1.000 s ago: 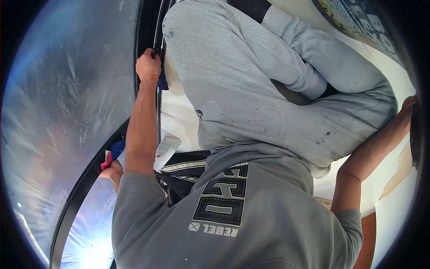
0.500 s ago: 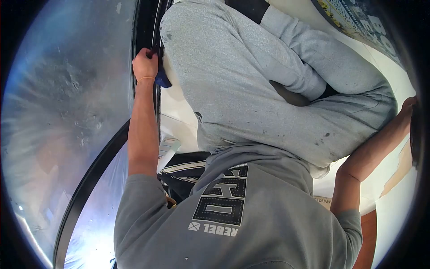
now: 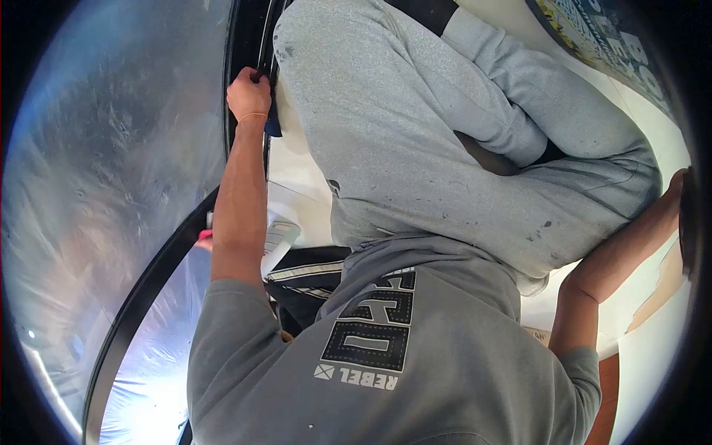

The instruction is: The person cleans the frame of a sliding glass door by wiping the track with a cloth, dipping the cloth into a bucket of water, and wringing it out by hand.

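My left hand (image 3: 248, 93) is closed around a dark blue cloth (image 3: 274, 122), pressed on the black frame (image 3: 239, 44) beside my knee. Part of the cloth hangs below the fingers on the inner side. Clear plastic film (image 3: 126, 163) covers the panel left of this frame. At the far right my right hand (image 3: 676, 185) reaches a dark edge (image 3: 687, 222); its fingers are hidden there.
Behind my left forearm, another person's hand (image 3: 205, 241) shows with something pinkish red. A white labelled container (image 3: 280, 241) lies near my left elbow, next to a black striped fabric (image 3: 308, 274). A printed board (image 3: 615, 52) is at upper right.
My left hand has slid a little farther up along the black frame with the cloth. Another person's hand has come into view by the curved frame. My right hand stays at the dark edge.
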A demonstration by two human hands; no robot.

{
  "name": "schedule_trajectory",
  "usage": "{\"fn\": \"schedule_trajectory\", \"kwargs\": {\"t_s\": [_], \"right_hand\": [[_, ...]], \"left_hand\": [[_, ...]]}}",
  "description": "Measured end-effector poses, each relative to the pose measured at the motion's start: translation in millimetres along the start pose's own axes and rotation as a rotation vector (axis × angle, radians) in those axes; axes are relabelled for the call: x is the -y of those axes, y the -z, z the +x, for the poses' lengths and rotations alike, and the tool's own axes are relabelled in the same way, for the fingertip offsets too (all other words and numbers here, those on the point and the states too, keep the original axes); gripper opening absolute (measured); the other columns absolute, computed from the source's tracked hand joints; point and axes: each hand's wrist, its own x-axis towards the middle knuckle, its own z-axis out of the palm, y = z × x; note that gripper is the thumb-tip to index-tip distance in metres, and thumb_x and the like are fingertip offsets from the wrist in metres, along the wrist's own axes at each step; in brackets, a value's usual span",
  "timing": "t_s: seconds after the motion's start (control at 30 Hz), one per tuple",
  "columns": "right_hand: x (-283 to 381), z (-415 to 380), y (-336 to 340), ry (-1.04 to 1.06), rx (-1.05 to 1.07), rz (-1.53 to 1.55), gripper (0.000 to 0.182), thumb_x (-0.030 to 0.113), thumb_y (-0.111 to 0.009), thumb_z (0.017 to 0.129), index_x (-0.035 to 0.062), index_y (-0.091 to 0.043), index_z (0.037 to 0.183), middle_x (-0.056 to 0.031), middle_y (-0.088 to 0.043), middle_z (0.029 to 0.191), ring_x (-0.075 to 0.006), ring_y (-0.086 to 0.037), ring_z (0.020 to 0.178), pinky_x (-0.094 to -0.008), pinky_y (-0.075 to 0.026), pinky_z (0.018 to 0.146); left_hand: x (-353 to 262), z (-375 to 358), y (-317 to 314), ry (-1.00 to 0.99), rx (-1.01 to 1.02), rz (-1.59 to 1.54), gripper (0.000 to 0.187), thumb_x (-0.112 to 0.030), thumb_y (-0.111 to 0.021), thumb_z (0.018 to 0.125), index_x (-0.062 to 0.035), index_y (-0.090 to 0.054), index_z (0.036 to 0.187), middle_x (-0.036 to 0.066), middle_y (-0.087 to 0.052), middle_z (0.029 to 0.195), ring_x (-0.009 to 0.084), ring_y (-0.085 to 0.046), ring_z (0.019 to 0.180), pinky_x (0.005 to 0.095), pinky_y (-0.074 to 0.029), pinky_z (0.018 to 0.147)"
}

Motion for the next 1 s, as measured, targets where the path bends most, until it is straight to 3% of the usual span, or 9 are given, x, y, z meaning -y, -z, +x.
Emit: {"fn": "schedule_trajectory", "kwargs": {"t_s": [0.27, 0.47, 0.6, 0.7, 0.73, 0.83, 0.87, 1.0], "right_hand": [[1, 0, -3, -0.012, -0.042, 0.034, 0.041, 0.046, -0.037, 0.104, 0.0144, -0.056, 0.121, -0.0065, -0.055, 0.107, -0.0189, -0.057, 0.096, -0.0332, -0.051, 0.072], [-3, 4, 1, -0.035, -0.041, 0.001, 0.04, 0.046, -0.039, 0.103, 0.0139, -0.056, 0.121, -0.0066, -0.056, 0.108, -0.0199, -0.058, 0.097, -0.0344, -0.052, 0.073], [2, -1, -3, -0.027, -0.057, 0.044, 0.04, 0.045, -0.039, 0.103, 0.0135, -0.055, 0.122, -0.0075, -0.056, 0.109, -0.0207, -0.058, 0.099, -0.0353, -0.052, 0.075], [0, -1, -4, -0.042, -0.051, 0.048, 0.041, 0.046, -0.039, 0.103, 0.0134, -0.055, 0.122, -0.008, -0.056, 0.11, -0.021, -0.058, 0.1, -0.0359, -0.052, 0.076], [1, 0, -4, -0.05, -0.052, 0.05, 0.041, 0.046, -0.039, 0.103, 0.0135, -0.055, 0.122, -0.0081, -0.056, 0.11, -0.021, -0.058, 0.1, -0.036, -0.052, 0.076], [-1, 1, -1, -0.028, -0.038, 0.018, 0.042, 0.046, -0.038, 0.103, 0.0135, -0.055, 0.123, -0.0085, -0.056, 0.11, -0.0212, -0.058, 0.1, -0.0363, -0.053, 0.076], [-2, 2, 1, -0.012, -0.026, 0.0, 0.042, 0.046, -0.038, 0.103, 0.0134, -0.055, 0.123, -0.0087, -0.056, 0.11, -0.0213, -0.058, 0.099, -0.0364, -0.053, 0.076], [-2, 2, 1, -0.002, -0.032, -0.024, 0.043, 0.047, -0.038, 0.103, 0.0132, -0.055, 0.123, -0.0085, -0.056, 0.109, -0.0205, -0.058, 0.098, -0.0345, -0.052, 0.074]], "left_hand": [[1, 4, -4, 0.022, -0.07, -0.04, 0.016, -0.022, -0.073, 0.075, -0.0115, -0.072, 0.087, 0.015, -0.072, 0.082, 0.0363, -0.069, 0.081, 0.0443, -0.055, 0.077], [20, -22, -1, -0.039, -0.241, -0.247, 0.028, -0.023, -0.072, 0.076, -0.0025, -0.07, 0.094, 0.019, -0.071, 0.088, 0.0388, -0.068, 0.086, 0.0447, -0.053, 0.081], [27, -40, 5, 0.019, -0.189, -0.231, 0.034, -0.024, -0.073, 0.075, -0.002, -0.066, 0.101, 0.021, -0.07, 0.092, 0.0395, -0.067, 0.089, 0.0444, -0.052, 0.082], [15, -51, 0, 0.113, -0.305, -0.292, 0.036, -0.027, -0.073, 0.076, -0.0016, -0.065, 0.101, 0.02, -0.069, 0.095, 0.0396, -0.066, 0.089, 0.0455, -0.051, 0.083], [22, -53, -9, 0.152, -0.241, -0.414, 0.04, -0.032, -0.074, 0.076, -0.002, -0.066, 0.102, 0.019, -0.067, 0.099, 0.0405, -0.065, 0.088, 0.0462, -0.05, 0.083], [21, -54, -17, 0.154, -0.099, -0.385, 0.044, -0.036, -0.073, 0.076, -0.0035, -0.066, 0.105, 0.018, -0.065, 0.101, 0.0402, -0.064, 0.091, 0.0476, -0.049, 0.085], [16, -61, -21, 0.116, -0.135, -0.267, 0.047, -0.039, -0.068, 0.081, -0.0061, -0.065, 0.115, 0.018, -0.063, 0.107, 0.0371, -0.06, 0.101, 0.0469, -0.046, 0.091], [10, -67, -18, 0.084, -0.033, -0.175, 0.051, -0.045, -0.05, 0.092, -0.0128, -0.061, 0.13, 0.017, -0.056, 0.119, 0.0359, -0.052, 0.113, 0.049, -0.041, 0.097]]}}
